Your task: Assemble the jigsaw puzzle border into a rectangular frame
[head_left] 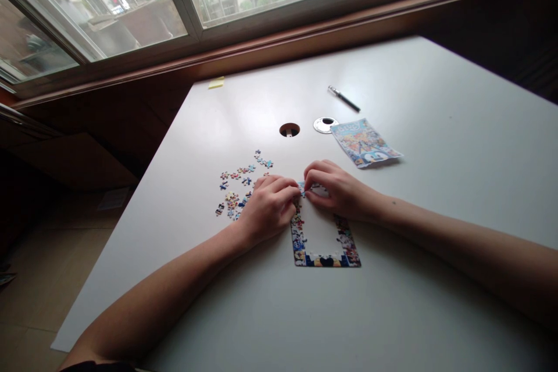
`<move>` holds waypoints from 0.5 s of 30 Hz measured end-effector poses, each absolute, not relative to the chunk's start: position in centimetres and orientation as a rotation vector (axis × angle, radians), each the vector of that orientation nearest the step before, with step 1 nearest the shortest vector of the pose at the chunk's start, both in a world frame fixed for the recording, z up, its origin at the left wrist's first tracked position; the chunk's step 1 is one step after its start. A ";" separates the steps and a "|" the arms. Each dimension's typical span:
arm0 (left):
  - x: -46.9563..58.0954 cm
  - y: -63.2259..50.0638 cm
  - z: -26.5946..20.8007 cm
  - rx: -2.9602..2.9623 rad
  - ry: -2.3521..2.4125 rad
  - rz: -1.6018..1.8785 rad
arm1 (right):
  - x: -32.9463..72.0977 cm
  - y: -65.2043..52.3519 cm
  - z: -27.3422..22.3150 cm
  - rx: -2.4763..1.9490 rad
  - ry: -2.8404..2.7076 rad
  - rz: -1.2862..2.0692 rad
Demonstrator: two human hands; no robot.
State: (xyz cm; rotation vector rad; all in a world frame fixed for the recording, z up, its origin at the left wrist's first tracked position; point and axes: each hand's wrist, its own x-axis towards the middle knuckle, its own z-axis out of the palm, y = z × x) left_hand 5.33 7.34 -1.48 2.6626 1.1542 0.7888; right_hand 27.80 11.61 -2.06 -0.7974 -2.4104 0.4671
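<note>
A jigsaw puzzle border [299, 244] lies on the white table, its sides and bottom edge joined around a bare middle. At its top left corner both hands meet. My left hand [272, 203] is closed there, fingertips bent onto the corner. My right hand [333, 189] pinches a light blue puzzle piece [304, 190] at the same corner, covering part of the top edge. Whether the left fingers grip a piece of their own is hidden. Left of my left hand, loose puzzle pieces [232, 200] are scattered, some partly behind it.
A printed picture sheet [364, 142] lies beyond my right hand. Behind it are a black pen [344, 99], a round metal cover [325, 125] and a cable hole [289, 130] in the white table [436, 145]. A yellow sticky note [216, 83] sits at the far edge, below the window.
</note>
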 end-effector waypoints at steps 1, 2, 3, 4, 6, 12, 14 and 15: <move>5.3 7.3 -1.5 2.668 1.156 0.785 | 27.8 11.6 -2.1 -0.795 -2.409 0.466; 5.3 7.3 -1.5 2.670 1.157 0.783 | 27.8 11.6 -2.1 -0.793 -2.407 0.468; 5.3 7.3 -1.5 2.670 1.157 0.785 | 27.8 11.6 -2.1 -0.791 -2.406 0.470; 5.3 7.3 -1.5 2.668 1.154 0.789 | 27.9 11.6 -2.1 -0.790 -2.404 0.475; 5.2 7.4 -1.6 2.665 1.144 0.802 | 27.8 11.7 -2.1 -0.792 -2.404 0.484; 5.3 7.3 -1.6 2.638 1.160 0.813 | 27.8 11.6 -2.2 -0.791 -2.386 0.492; 5.4 7.3 -1.6 2.602 1.207 0.826 | 27.9 11.6 -2.2 -0.783 -2.381 0.492; 5.4 7.3 -1.5 2.591 1.221 0.829 | 27.9 11.6 -2.2 -0.780 -2.381 0.493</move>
